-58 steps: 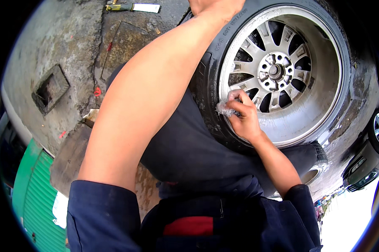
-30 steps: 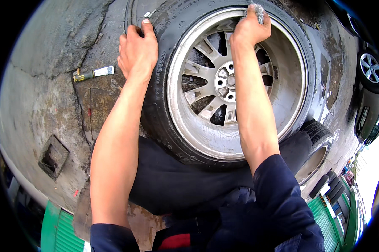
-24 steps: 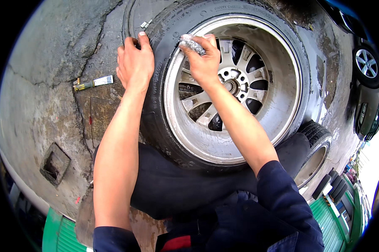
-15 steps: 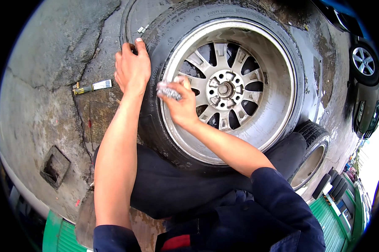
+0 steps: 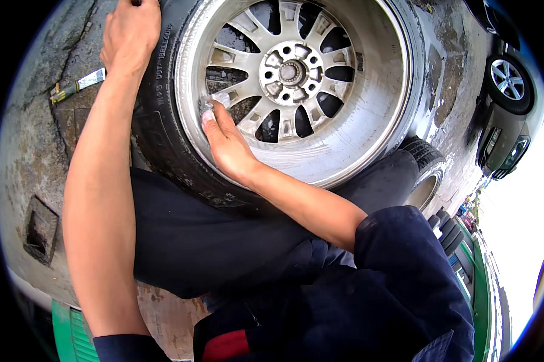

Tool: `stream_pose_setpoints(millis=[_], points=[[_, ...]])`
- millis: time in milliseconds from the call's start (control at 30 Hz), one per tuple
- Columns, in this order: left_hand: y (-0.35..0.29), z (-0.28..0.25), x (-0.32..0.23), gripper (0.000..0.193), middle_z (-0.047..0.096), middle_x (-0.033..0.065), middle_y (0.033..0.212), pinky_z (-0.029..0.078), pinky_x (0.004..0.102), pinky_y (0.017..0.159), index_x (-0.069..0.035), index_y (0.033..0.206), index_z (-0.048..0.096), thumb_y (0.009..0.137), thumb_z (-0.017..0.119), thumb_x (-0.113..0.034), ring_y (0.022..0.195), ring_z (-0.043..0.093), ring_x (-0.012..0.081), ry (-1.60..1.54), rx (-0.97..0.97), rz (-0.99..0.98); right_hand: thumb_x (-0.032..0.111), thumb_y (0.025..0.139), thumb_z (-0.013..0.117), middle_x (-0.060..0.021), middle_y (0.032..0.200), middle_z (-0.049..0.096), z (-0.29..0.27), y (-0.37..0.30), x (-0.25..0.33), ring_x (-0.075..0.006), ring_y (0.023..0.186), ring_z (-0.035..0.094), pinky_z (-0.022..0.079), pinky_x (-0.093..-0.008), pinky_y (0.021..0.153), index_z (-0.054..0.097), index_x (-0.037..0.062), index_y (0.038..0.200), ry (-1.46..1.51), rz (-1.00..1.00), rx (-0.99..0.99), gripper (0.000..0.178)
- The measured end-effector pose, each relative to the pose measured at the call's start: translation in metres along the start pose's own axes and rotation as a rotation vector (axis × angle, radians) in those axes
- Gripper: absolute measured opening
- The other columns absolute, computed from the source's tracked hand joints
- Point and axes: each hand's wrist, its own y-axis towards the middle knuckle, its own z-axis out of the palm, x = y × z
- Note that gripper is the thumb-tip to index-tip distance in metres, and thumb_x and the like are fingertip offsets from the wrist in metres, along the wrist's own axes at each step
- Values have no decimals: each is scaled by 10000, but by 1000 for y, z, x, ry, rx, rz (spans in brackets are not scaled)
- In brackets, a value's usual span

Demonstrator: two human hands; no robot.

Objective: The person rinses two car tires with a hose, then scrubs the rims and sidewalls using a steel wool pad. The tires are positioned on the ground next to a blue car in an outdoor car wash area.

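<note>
A car wheel with a silver multi-spoke alloy rim [image 5: 368,114] and a black tyre [image 5: 157,145] leans against my dark-trousered legs. My left hand [image 5: 130,33] grips the tyre's tread at the upper left. Pressed against the inner lip of the rim at its left side is my right hand [image 5: 226,145], closed on a small pale wad [image 5: 214,101] that looks like steel wool or a cloth. The wad touches a spoke near the rim edge. The rim's surface looks wet and streaked.
Wet cracked concrete [image 5: 36,151] lies to the left, with a small tool [image 5: 79,84] on it and a square drain cover [image 5: 41,229]. Another tyre [image 5: 426,175] lies behind my knee. Parked cars [image 5: 504,114] stand at the upper right. A green edge [image 5: 69,332] shows at the bottom left.
My right hand has slid from the top of the rim down along its left side with the wad. The view has moved closer to the wheel. My left hand stays on the tyre.
</note>
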Motion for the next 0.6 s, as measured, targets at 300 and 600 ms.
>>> stream_pose_setpoints(millis=[300, 600], points=[[-26, -40, -48, 571, 589, 224, 1315, 427, 511, 1042, -61, 1272, 599, 996, 408, -523, 1243, 550, 396, -9, 8, -184, 399, 1059, 333, -227, 1549, 369, -186, -48, -114, -380, 1474, 283, 231, -434, 1218, 429, 119, 1483, -1761, 304, 43, 517], [-27, -43, -58, 563, 580, 217, 1332, 424, 516, 1054, -61, 1280, 581, 985, 427, -515, 1256, 545, 395, -37, 69, -202, 212, 944, 568, -120, 1422, 555, -275, -10, -95, -262, 1442, 376, 263, -408, 1209, 702, 227, 1246, -1650, 77, 390, 330]])
